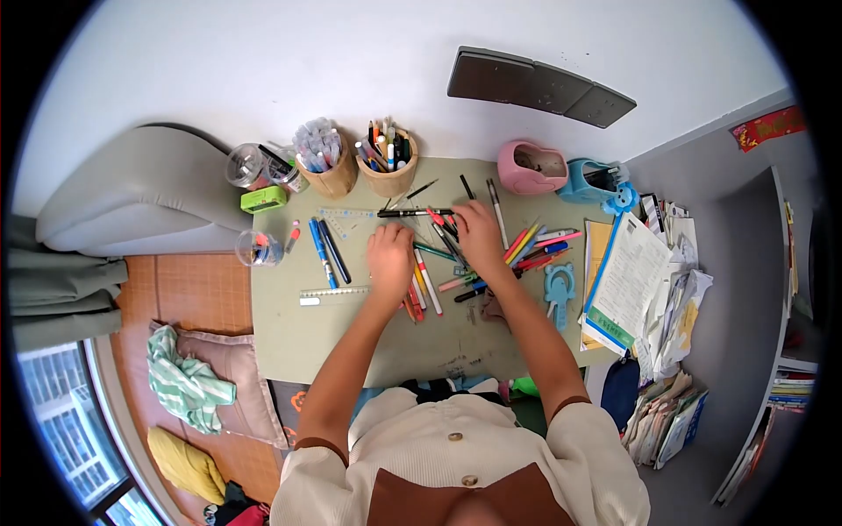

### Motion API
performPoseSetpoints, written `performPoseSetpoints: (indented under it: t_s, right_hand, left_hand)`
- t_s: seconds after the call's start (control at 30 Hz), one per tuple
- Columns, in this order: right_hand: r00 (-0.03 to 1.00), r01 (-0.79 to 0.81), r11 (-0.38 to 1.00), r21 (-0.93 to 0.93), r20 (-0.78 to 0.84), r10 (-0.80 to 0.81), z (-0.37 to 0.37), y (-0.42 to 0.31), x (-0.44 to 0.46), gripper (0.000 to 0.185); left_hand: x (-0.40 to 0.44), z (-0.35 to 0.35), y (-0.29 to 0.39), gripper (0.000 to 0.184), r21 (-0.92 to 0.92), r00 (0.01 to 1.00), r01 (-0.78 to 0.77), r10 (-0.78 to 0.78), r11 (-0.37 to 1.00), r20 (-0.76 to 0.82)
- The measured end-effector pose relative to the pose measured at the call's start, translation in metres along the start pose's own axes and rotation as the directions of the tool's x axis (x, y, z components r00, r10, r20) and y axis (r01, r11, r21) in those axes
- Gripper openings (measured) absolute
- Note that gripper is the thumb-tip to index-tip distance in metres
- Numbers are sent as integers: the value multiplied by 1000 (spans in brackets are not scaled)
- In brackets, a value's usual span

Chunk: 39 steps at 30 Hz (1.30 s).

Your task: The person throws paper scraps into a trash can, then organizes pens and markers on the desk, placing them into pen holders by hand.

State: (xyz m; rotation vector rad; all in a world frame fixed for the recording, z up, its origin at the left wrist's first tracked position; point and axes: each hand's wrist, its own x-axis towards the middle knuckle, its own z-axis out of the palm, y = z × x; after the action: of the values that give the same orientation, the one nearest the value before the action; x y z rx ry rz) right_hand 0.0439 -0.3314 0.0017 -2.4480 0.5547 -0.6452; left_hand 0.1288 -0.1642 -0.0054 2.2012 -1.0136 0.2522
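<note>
My left hand (390, 256) is over the middle of the desk, its fingers curled; what they hold, if anything, is hidden. A black pen (410, 213) lies level just beyond its fingertips. The right end of this pen meets the fingers of my right hand (479, 235), which are closed at it. Another dark pencil (467, 187) points away above my right hand. Between and beneath my hands lies a loose pile of pens and markers, among them a yellow marker (424, 275) and a white one with a red end (430, 285).
Wooden pen cups (390, 181) filled with pens stand at the back. Two blue pens (323, 254), a clear ruler (338, 292) and a set square (338, 216) lie left. Pink (532, 168) and blue holders (586, 182) stand back right, near stacked papers (627, 276) and a blue toy-shaped item (560, 289).
</note>
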Motion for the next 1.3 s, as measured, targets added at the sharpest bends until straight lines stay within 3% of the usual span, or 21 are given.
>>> performPoseSetpoints:
  t_s: [0.07, 0.17, 0.27, 0.37, 0.4, 0.47, 0.5, 0.53, 0.63, 0.77, 0.9, 0.93, 0.97, 1.1, 1.2, 1.3]
  right_hand:
    - [993, 117, 992, -57, 10, -117, 0, -10, 12, 9]
    - [986, 120, 982, -144, 135, -100, 5, -4, 24, 12]
    - [979, 146, 983, -113, 158, -127, 1, -7, 27, 15]
    - [984, 135, 982, 135, 100, -149, -11, -18, 26, 17]
    - [989, 96, 972, 215, 88, -117, -13, -20, 25, 16]
    - [996, 22, 929, 370, 70, -52, -16, -22, 28, 14]
    - [992, 104, 941, 322, 39, -122, -18, -27, 30, 14]
    - [981, 185, 944, 272, 11, -195, -23, -36, 35, 14]
    - [922, 388, 916, 104, -38, -387, -41, -75, 51, 15]
    - [864, 477, 874, 90, -229, -448, -33, -104, 76, 20]
    - [968, 210, 929, 306, -199, -153, -18, -101, 106, 16]
    - [984, 137, 935, 328, -155, -90, -12, -97, 109, 15]
    - [994, 62, 936, 346, -109, -26, -5, -91, 109, 15]
    - [986, 130, 981, 147, -121, -112, 8, -76, 101, 22]
    - [976, -90, 971, 222, -172, 130, 8, -87, 94, 35]
    - [910, 295, 941, -169, -250, -330, -15, -108, 102, 46]
  left_hand:
    - [6, 1, 0, 16, 10, 1000, 7, -7, 1000, -6]
    - [14, 4, -6, 23, 116, 1000, 16, -17, 993, 3]
    - [16, 4, -14, 28, 113, 997, 77, -79, 991, 12]
    - [19, -22, -5, 27, 124, 995, 95, -91, 988, -37]
    - [22, -35, 6, 24, 194, 985, 57, -24, 979, -170]
    - [24, -42, 14, 22, -139, 954, 154, -183, 978, -236]
    - [25, -46, 16, 21, -303, 931, 189, -268, 934, -247]
    - [28, -53, 15, 20, -478, 934, 227, -329, 849, -140]
    - [52, -72, 26, 23, -387, 946, -73, -59, 919, -320]
    - [83, -88, 40, 30, -441, 941, -175, 17, 880, -339]
    - [97, -88, 45, 45, -523, 903, -54, -182, 851, -390]
    - [92, -80, 30, 45, -536, 932, 5, -199, 844, -304]
    - [85, -71, 18, 45, -470, 947, 18, -166, 882, -275]
    - [76, -62, 9, 48, -269, 976, 24, -81, 963, -202]
    - [82, -62, 11, 51, -236, 978, 4, -53, 972, -203]
    - [89, -57, 11, 52, -235, 982, -9, -36, 972, -188]
